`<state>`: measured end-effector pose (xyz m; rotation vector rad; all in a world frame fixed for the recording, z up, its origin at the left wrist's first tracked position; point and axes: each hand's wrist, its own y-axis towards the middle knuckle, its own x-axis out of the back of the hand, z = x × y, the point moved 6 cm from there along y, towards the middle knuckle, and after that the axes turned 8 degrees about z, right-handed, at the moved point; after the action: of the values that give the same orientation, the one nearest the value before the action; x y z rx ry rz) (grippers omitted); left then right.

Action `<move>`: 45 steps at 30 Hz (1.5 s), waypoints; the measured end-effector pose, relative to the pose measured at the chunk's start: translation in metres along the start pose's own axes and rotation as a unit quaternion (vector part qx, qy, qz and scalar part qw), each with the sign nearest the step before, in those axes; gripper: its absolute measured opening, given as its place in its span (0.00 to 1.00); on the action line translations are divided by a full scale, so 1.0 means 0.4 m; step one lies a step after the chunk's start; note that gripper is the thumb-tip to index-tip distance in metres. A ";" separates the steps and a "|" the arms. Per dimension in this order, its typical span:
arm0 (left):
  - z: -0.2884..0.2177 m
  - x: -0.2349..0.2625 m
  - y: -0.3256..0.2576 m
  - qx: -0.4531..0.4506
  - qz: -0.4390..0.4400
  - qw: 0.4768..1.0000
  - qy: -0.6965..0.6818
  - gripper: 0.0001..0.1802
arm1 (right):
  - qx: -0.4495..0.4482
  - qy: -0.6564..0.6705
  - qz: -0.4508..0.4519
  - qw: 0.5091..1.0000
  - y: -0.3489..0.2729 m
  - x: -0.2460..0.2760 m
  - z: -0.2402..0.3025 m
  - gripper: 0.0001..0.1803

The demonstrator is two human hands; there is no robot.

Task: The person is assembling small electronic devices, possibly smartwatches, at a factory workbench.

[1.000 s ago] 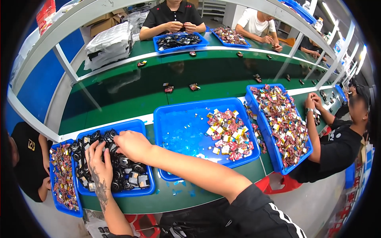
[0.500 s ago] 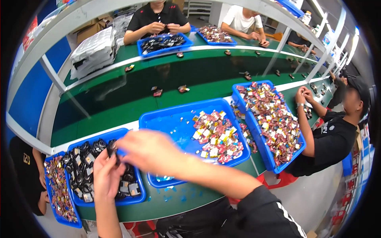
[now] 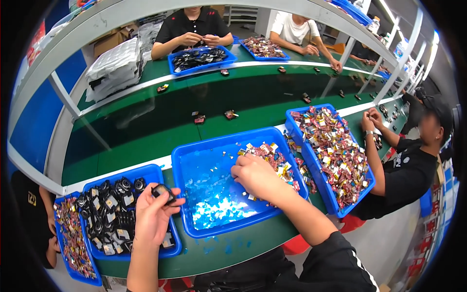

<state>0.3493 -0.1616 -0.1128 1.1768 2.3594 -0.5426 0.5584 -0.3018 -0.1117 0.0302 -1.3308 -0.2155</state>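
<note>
Between thumb and fingers, my left hand [image 3: 152, 216] grips a small black plastic housing [image 3: 163, 194], held up over the right edge of a blue tray [image 3: 178, 248] of similar black housings [image 3: 113, 214]. My right hand [image 3: 258, 177] reaches into the middle blue tray [image 3: 176, 168], at the left edge of a heap of small pink, yellow and white parts [image 3: 287, 170]. Its fingers are curled together, and whatever lies between the fingertips is too small to make out. Shiny blue film bits [image 3: 219, 211] cover the rest of that tray's bottom.
A fuller blue tray of pink parts [image 3: 333, 160] stands at the right, a narrow one [image 3: 75, 238] at far left. Beyond runs a green conveyor [image 3: 160, 124] carrying spaced black-and-pink pieces [image 3: 230, 115]. A white metal frame [image 3: 63, 92] arches overhead. Co-workers sit opposite and at right.
My hands have parted from over the black housings. The right hand has moved into the middle tray; the left has shifted right with the housing. Pieces on the conveyor have shifted slightly right.
</note>
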 end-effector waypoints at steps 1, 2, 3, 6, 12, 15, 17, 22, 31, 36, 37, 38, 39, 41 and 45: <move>0.006 0.010 -0.003 0.003 -0.003 1.000 -0.002 0.06 | 0.013 -0.005 -0.024 1.000 -0.002 0.012 0.005 0.06; 0.009 0.017 -0.003 0.007 -0.006 1.000 -0.004 0.08 | 0.011 -0.005 -0.027 1.000 -0.005 0.020 0.006 0.06; 0.011 0.019 -0.006 0.007 -0.004 1.000 -0.002 0.08 | -0.013 0.006 -0.015 1.000 -0.009 0.024 0.001 0.06; 0.004 0.003 -0.010 0.003 0.013 1.000 0.016 0.12 | -0.048 0.053 -0.047 0.996 -0.026 0.058 -0.001 0.06; 0.000 -0.041 -0.033 -0.105 0.074 0.944 0.305 0.13 | -0.049 0.386 -0.136 0.911 -0.031 0.111 0.072 0.12; 0.001 -0.079 -0.045 -0.140 0.104 0.900 0.400 0.20 | -0.018 0.479 -0.078 0.874 -0.020 0.096 0.170 0.14; 0.002 -0.092 -0.053 -0.181 0.099 0.889 0.410 0.16 | -0.007 0.546 -0.052 0.836 -0.013 0.054 0.208 0.13; -0.017 -0.092 -0.063 -0.206 0.093 0.858 0.461 0.10 | -0.021 0.570 -0.071 0.818 -0.018 0.024 0.224 0.12; 0.005 -0.074 -0.073 -0.183 0.071 0.895 0.401 0.09 | -0.035 0.617 -0.077 0.783 -0.017 0.005 0.227 0.10; 0.015 -0.076 -0.051 -0.159 0.058 0.896 0.412 0.07 | -0.081 0.584 -0.011 0.808 -0.012 -0.002 0.199 0.08; 0.014 -0.080 -0.051 -0.169 0.057 0.888 0.424 0.07 | -0.107 0.599 0.007 0.793 -0.014 -0.003 0.196 0.07; 0.011 -0.082 -0.053 -0.178 0.056 0.880 0.436 0.07 | -0.134 0.612 0.025 0.779 -0.012 -0.004 0.193 0.06; 0.008 -0.088 -0.053 -0.181 0.063 0.881 0.433 0.08 | -0.125 0.643 0.034 0.755 -0.011 -0.006 0.191 0.05; 0.007 -0.093 -0.062 -0.188 0.065 0.883 0.425 0.08 | -0.121 0.640 0.044 0.758 -0.003 -0.005 0.205 0.05; 0.023 -0.075 -0.052 -0.178 0.062 0.898 0.398 0.07 | -0.123 0.538 0.106 0.827 0.014 0.008 0.211 0.08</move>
<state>0.3501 -0.1972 -0.1008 1.5406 2.8086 0.5175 0.4785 -0.2884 -0.0877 -0.1928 -0.1570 -0.1374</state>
